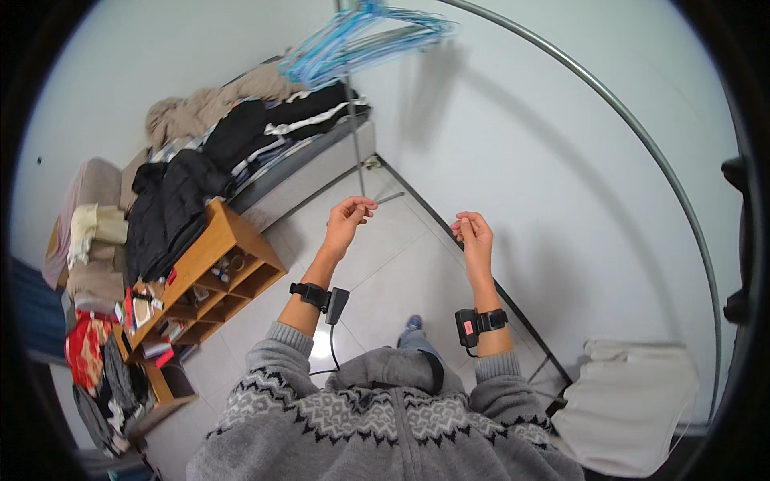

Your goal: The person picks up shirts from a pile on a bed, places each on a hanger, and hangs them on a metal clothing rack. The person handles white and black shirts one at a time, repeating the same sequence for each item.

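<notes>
Metal clothes rail (523, 31) is arching over the right side, blue hangers (365, 40) are hanging at top centre, left hand (348, 216) and right hand (474, 232) are hovering apart, fingers loosely bent, any pinched item indiscernible.

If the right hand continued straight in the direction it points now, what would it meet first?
Most likely the white wall ahead of the right hand; I see nothing between them, but depth is unclear in one view.
</notes>
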Tool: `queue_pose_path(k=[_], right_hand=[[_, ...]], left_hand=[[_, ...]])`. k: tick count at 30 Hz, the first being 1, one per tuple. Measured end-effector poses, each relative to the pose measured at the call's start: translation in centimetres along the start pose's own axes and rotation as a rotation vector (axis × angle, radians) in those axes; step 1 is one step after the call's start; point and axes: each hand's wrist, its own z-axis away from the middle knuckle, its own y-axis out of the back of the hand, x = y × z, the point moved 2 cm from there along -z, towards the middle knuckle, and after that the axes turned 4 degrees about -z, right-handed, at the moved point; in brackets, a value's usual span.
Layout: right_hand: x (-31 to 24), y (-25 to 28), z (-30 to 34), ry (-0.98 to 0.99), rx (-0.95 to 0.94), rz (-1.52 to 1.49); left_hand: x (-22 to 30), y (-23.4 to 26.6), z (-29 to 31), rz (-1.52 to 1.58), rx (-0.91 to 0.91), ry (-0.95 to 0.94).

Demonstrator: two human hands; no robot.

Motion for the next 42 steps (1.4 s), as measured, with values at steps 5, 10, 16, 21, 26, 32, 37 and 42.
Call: queue_pose_path(k=[5,10,16,21,26,32,37,42], right_hand=[[5.1,-6.3,-4.2,-0.032,-0.177,-0.041],[9.7,-12.8,-7.9,-0.012,-0.303,-0.134],[17.3,-15.5,-6.8,0.001,-0.379,-0.175],[21.4,-16.3,-7.1,-0.014,-0.406,-0.166],[23.5,-17.4,-8.7,0.046,-0.45,-0.25],[28.3,-14.2,-11.6,0.081,-0.402,-0.245],[37.2,-9.1,-16.8,0.052,-0.274,-0.173],[43.9,-10.1,-21.4,0.092,-0.223,-0.074]], left_hand=[[-2.2,6.6,0.2,-0.041,0.13,-0.015],[-3.9,12.7,-0.6,-0.104,0.254,-0.066],[-9.7,15.6,2.0,-0.107,0.297,-0.104],[-12.6,15.6,2.8,-0.186,0.323,-0.106],[-13.8,15.9,-0.1,-0.141,0.288,-0.182],[-18.3,13.5,-5.8,-0.124,0.205,-0.243],[-26.5,8.7,-12.8,-0.145,0.113,-0.218],[-29.4,9.2,-18.3,-0.188,0.043,-0.199]])
